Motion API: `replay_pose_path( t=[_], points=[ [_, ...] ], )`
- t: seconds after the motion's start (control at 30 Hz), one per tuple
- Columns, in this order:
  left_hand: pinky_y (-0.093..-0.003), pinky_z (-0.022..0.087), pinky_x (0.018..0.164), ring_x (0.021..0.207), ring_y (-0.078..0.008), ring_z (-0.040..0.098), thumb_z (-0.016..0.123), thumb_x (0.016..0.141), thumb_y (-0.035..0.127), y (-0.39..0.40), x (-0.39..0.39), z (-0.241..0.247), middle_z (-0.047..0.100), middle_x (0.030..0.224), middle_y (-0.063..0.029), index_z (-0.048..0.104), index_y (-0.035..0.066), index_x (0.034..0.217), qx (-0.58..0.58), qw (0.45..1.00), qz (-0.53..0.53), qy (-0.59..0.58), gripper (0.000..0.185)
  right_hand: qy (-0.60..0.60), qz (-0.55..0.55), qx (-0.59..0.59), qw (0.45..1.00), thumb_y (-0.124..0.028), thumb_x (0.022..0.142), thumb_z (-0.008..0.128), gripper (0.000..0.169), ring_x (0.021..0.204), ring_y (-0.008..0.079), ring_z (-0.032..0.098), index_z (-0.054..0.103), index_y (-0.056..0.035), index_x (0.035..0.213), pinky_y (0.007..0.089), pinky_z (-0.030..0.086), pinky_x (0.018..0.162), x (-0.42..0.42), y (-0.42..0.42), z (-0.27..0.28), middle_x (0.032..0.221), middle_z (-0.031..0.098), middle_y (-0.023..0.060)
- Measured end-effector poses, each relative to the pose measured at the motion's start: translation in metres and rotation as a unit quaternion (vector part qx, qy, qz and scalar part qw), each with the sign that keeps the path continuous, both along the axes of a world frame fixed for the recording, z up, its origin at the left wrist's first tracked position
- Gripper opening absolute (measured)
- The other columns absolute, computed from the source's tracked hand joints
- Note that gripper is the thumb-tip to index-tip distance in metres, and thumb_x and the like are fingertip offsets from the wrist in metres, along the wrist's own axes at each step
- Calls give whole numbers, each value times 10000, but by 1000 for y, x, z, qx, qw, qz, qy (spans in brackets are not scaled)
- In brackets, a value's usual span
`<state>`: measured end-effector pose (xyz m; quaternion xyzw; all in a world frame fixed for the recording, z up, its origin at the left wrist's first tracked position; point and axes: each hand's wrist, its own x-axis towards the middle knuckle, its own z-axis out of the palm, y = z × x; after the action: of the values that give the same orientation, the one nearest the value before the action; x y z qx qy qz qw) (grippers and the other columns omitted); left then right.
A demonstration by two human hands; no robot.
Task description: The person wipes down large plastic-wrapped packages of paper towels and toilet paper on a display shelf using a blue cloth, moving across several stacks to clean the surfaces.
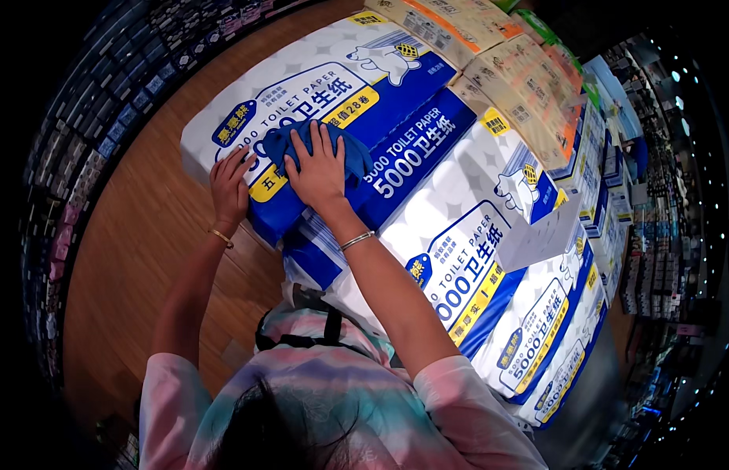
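Observation:
My right hand (pixel 319 171) lies spread over a folded blue cloth (pixel 355 154) and holds it against the top pack of toilet paper (pixel 299 56). This pack is white and blue plastic, with a bear drawing and large printed writing. My left hand (pixel 229 179) rests its fingers on the near left end of the same pack, next to the cloth. Part of the fingertips' contact there is hard to make out. Beside it, a second toilet paper pack (pixel 452 170) extends under my right forearm.
More toilet paper packs (pixel 532 335) are stacked at the right. Orange and cream tissue packs (pixel 517 82) sit behind. A white paper sign (pixel 540 235) sticks out over the stack. Stocked shelves (pixel 129 100) curve along the left, beyond the wooden floor (pixel 147 235). Further shelves (pixel 658 258) stand at the right.

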<state>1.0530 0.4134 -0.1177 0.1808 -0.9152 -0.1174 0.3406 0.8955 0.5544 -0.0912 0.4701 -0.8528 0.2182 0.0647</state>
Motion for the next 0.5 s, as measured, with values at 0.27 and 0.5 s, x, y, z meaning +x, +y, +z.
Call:
replay_pose_path(
  t=[0.27,0.5],
  points=[
    [-408,263,1138,1352,-237,471,402,832,126,-2,-1,0,586,1382,-70,686,127,1227,8,1000,-1,-5,486,1,-40,8,999,-459,1019,354,556,1501,321,188,408,-203,1510,541,88,1202,-55,-7,-4,1596,270,180],
    [-416,262,1134,1351,-262,469,403,808,127,-4,0,1,585,1381,-89,694,113,1207,25,1000,-3,-12,495,-4,-77,33,997,-481,1024,315,562,1502,309,188,395,-225,1518,539,82,1202,-98,-8,0,1603,264,161]
  ],
)
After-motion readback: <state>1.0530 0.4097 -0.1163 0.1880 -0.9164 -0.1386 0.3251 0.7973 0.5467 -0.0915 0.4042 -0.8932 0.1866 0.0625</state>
